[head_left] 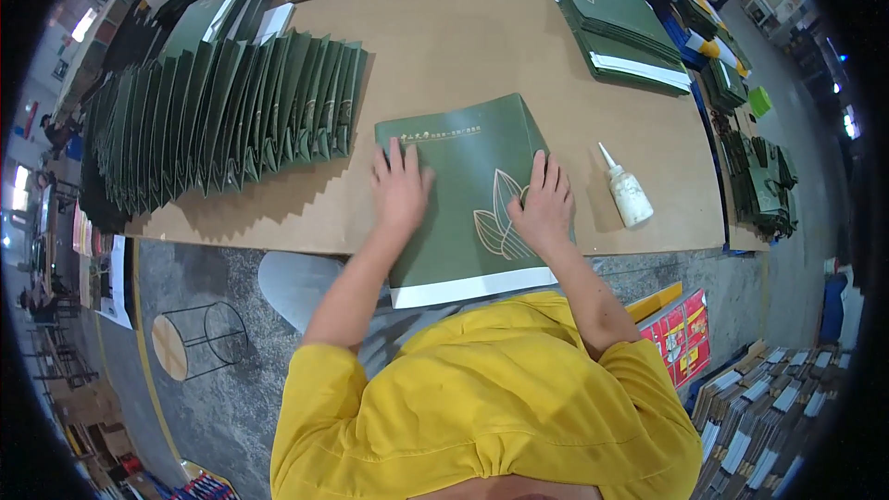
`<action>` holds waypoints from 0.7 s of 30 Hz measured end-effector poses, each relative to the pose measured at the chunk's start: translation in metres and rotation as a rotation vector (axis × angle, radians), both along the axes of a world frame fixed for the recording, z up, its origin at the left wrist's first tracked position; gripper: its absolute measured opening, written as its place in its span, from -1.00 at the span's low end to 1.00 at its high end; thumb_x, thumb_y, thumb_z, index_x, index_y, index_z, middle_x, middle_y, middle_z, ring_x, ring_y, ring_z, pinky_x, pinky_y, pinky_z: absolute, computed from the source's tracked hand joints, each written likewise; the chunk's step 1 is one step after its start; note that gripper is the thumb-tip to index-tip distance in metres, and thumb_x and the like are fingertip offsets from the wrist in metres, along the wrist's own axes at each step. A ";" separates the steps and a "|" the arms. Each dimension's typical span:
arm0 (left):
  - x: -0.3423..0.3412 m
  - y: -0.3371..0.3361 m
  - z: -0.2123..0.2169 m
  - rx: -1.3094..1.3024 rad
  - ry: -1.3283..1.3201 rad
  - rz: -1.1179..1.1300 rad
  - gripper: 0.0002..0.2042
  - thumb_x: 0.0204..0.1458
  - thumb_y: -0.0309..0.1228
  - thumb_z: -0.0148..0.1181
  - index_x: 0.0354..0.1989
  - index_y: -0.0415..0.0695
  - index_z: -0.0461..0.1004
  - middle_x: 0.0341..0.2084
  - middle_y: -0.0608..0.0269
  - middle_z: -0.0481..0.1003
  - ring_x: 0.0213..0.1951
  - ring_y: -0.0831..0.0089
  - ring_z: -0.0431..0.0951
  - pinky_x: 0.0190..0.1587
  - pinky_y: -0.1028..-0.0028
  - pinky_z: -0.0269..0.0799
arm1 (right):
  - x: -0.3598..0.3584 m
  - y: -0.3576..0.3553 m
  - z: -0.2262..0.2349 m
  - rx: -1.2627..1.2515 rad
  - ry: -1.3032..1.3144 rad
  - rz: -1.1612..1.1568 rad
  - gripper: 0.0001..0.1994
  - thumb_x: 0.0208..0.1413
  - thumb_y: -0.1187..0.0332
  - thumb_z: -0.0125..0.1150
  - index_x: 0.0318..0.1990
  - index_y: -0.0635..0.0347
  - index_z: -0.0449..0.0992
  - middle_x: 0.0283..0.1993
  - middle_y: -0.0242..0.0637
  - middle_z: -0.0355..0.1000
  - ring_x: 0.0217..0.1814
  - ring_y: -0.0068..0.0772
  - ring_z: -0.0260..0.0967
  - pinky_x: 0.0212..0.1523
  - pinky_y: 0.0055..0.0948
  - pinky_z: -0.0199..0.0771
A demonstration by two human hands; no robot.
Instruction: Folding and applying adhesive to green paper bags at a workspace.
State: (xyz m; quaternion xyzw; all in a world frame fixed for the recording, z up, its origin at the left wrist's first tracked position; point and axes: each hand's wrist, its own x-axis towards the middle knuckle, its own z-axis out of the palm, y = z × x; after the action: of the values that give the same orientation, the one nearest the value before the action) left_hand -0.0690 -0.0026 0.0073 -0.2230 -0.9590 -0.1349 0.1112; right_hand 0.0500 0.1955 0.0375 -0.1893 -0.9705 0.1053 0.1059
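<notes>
both forearms reach forward from the lower edge, bare below yellow sleeves. the left hand (pixel 400 187) lies flat, palm down, fingers (pixel 396 156) spread. the right hand (pixel 544 206) lies flat likewise.

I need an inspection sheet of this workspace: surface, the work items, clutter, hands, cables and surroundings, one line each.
Surface: brown table, covered with cardboard-like sheet.
Work items: flat green paper bag with leaf print, its white-edged end overhanging the near table edge.
Clutter: white glue bottle lying right of the bag; fanned row of green bags at left; green stack at far right.
Hands: left hand and right hand pressed flat on the bag, fingers spread.
Cables: nothing seen.
Surroundings: wire stool on grey floor; stacked card bundles lower right.
</notes>
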 end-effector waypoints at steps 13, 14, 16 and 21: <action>0.039 -0.020 -0.009 -0.052 -0.120 -0.084 -0.26 0.05 0.10 -0.06 0.31 -0.12 0.00 0.29 -0.20 -0.09 0.31 -0.19 -0.17 0.27 -0.11 -0.27 | -0.149 0.092 -0.004 -1.278 0.356 0.187 -0.53 0.14 0.01 0.04 -0.08 0.30 0.46 -0.07 -0.20 0.44 0.01 -0.39 0.32 0.04 -0.40 0.26; 0.040 -0.022 -0.008 -0.070 -0.132 -0.075 -0.26 0.05 0.10 -0.06 0.32 -0.11 0.00 0.30 -0.18 -0.09 0.31 -0.18 -0.17 0.27 -0.10 -0.27 | -0.160 0.096 -0.001 -1.301 0.186 0.113 -0.57 0.13 0.01 0.06 -0.16 0.26 0.48 -0.17 -0.26 0.44 -0.08 -0.43 0.33 -0.06 -0.40 0.29; 0.039 -0.022 -0.006 -0.088 -0.138 -0.071 -0.26 0.05 0.11 -0.06 0.32 -0.10 0.00 0.30 -0.16 -0.09 0.32 -0.16 -0.17 0.27 -0.10 -0.28 | -0.169 0.104 0.001 -1.315 0.025 0.039 -0.60 0.13 0.01 0.08 -0.25 0.22 0.50 -0.27 -0.31 0.44 -0.18 -0.48 0.34 -0.16 -0.40 0.32; 0.038 -0.022 -0.003 -0.097 -0.156 -0.077 -0.25 0.04 0.12 -0.05 0.32 -0.09 0.01 0.31 -0.11 -0.09 0.33 -0.13 -0.19 0.27 -0.10 -0.29 | -0.163 0.111 -0.010 -1.024 0.239 0.058 -0.58 0.07 0.02 0.14 -0.34 0.31 0.47 -0.43 -0.23 0.37 -0.28 -0.33 0.31 -0.20 -0.29 0.30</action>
State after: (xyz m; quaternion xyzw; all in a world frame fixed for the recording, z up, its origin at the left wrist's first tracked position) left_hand -0.0307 -0.0242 0.0041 -0.2534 -0.9609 -0.1096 0.0198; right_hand -0.1131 0.3063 0.0280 -0.1765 -0.7807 0.5899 0.1067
